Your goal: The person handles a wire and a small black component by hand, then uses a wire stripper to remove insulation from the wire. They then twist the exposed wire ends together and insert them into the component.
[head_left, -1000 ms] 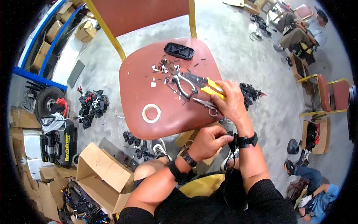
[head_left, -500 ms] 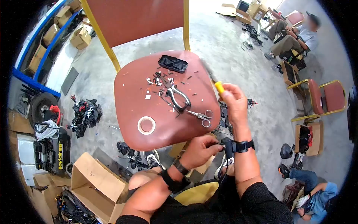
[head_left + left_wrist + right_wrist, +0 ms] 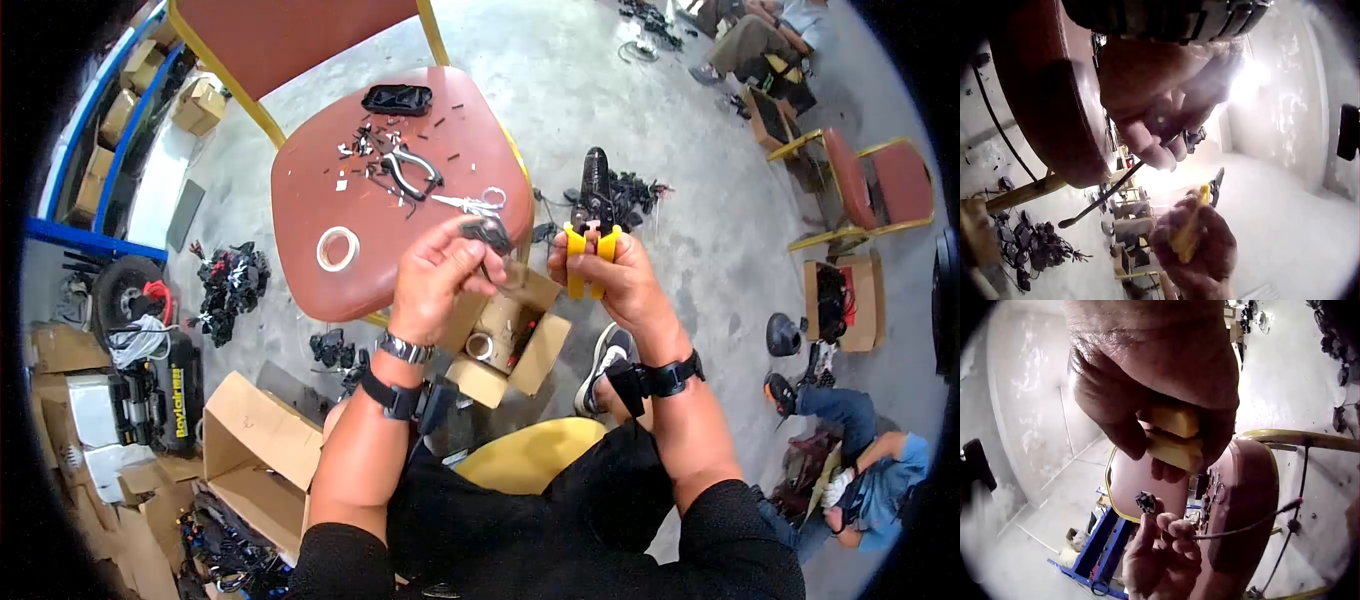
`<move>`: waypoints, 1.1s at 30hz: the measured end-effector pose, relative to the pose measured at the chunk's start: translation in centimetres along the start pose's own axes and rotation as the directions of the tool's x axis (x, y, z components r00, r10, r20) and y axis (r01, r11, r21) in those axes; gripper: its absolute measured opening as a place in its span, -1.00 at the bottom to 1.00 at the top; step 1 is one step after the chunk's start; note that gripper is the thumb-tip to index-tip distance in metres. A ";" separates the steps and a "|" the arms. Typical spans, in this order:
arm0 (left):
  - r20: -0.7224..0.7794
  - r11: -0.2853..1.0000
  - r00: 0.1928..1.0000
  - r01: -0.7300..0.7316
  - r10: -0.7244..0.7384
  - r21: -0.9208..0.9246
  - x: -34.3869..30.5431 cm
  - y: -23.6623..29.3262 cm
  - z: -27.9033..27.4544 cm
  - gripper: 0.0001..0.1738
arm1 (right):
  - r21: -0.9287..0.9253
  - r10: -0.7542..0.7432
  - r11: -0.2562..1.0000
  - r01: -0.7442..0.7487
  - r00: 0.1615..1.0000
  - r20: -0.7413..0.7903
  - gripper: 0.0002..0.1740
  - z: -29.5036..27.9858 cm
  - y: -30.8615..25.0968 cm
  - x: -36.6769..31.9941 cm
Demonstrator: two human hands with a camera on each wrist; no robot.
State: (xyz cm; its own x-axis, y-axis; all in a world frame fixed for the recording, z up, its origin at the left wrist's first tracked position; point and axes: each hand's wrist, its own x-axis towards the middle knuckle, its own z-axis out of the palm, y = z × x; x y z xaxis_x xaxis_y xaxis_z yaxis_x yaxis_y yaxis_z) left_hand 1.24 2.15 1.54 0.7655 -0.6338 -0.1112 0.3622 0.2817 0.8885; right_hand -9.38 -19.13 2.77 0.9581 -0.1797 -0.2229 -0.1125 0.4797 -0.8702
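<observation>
left fingers pinch the small black part [image 3: 487,234], dark cable [image 3: 1241,532] hanging off that hand; right fingers are wrapped round the yellow-handled tool [image 3: 607,246]. i'd keep both grips steady. seat edge [image 3: 521,190] is near the left hand, more room over the floor [image 3: 550,125] rightward.

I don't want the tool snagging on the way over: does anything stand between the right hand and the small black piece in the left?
Nothing visible does. Only open air separates the right hand from the small black piece. The thin cable runs off to one side, and the cardboard box sits lower down.
</observation>
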 end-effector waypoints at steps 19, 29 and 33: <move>-0.032 0.983 0.997 -0.070 0.065 -0.168 0.4 -3.7 4.7 -0.72 | -0.518 -0.225 0.818 0.252 0.968 0.115 -0.78 -1.0 1.2 -2.2; -0.071 0.993 0.991 -0.112 0.113 0.024 -0.1 -5.3 5.2 -0.83 | -0.415 -0.233 0.873 0.257 0.966 0.107 -0.81 -0.7 1.8 -1.0; -0.093 0.981 0.978 -0.182 0.188 0.070 0.5 -5.3 3.7 -0.81 | -0.427 -0.194 0.873 0.236 0.971 0.140 -0.78 -1.2 2.3 0.0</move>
State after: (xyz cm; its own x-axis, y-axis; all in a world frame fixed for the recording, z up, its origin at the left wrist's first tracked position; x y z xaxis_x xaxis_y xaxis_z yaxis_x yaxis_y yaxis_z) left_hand -2.24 -2.27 -1.58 0.8661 -0.4996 0.0165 0.1790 0.3408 0.9229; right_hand -10.00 -19.08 0.20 0.9890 -0.1472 0.0142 0.0158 0.0097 -0.9998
